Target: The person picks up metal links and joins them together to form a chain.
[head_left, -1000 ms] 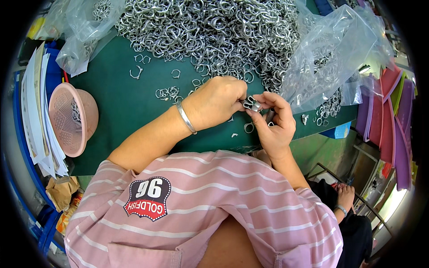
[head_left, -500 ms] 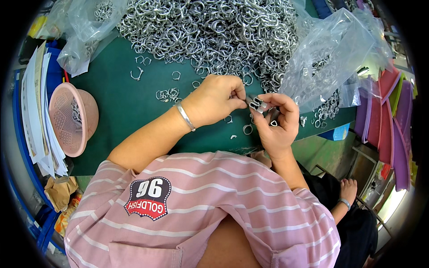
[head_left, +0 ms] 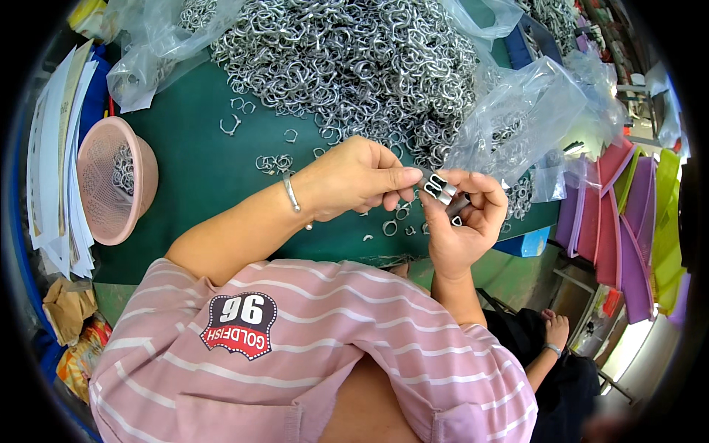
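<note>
My right hand point(head_left: 467, 221) holds a few silvery open metal rings point(head_left: 439, 190) side by side between thumb and fingers. A dark grey rod-like piece point(head_left: 459, 204) runs behind them through the same hand. From the left, my left hand point(head_left: 358, 177) reaches in with thumb and forefinger closed together at the grey piece's far end, close to the rings. Whatever is pinched there is mostly hidden by the fingertips. Just below the hands, a round ring point(head_left: 390, 228) lies on the green tabletop point(head_left: 192, 192). A small cluster of rings point(head_left: 274, 163) sits beyond my left forearm.
A large heap of metal rings point(head_left: 347, 63) covers the back of the table. Clear plastic bags point(head_left: 509, 122) flank it. At left stand a pink basket point(head_left: 111, 214) with rings inside and upright papers point(head_left: 59, 162). Another person's hand point(head_left: 557, 332) is at lower right, near coloured bins point(head_left: 613, 221).
My left thumb has straightened toward the rings. My right hand has turned slightly, showing the rings and grey piece more clearly. The whole view has shifted a little.
</note>
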Available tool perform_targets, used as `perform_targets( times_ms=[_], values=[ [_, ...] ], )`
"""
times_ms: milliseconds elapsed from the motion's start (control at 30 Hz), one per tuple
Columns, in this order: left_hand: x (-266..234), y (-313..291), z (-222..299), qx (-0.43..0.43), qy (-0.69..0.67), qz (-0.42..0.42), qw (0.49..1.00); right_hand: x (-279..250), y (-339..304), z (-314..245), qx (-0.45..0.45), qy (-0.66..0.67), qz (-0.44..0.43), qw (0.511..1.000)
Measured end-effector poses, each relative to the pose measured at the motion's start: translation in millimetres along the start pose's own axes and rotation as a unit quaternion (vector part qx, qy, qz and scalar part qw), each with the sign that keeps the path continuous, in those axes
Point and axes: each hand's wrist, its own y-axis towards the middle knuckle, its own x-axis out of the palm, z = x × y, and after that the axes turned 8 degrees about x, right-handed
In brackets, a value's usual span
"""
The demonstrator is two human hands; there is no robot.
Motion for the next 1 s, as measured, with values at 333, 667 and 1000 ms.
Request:
perform_targets(
  times_ms=[333, 667, 1000],
  values=[
    [4.2, -5.2, 1.0, 0.049, -0.001, -0.001, 0.999, -2.2, 4.8, 0.1, -0.110, -0.011, -0.021, 0.994],
    [-2.2, -4.2, 1.2, 0.028, -0.079, -0.027, 0.996, 1.5, 17.2, -11.7, -0.107, -0.093, -0.050, 0.989],
    [-4.8, -4.1, 1.1, 0.031, -0.089, -0.032, 0.995, 0.5, 21.6, -14.3, -0.128, -0.124, -0.064, 0.982]
  ],
)
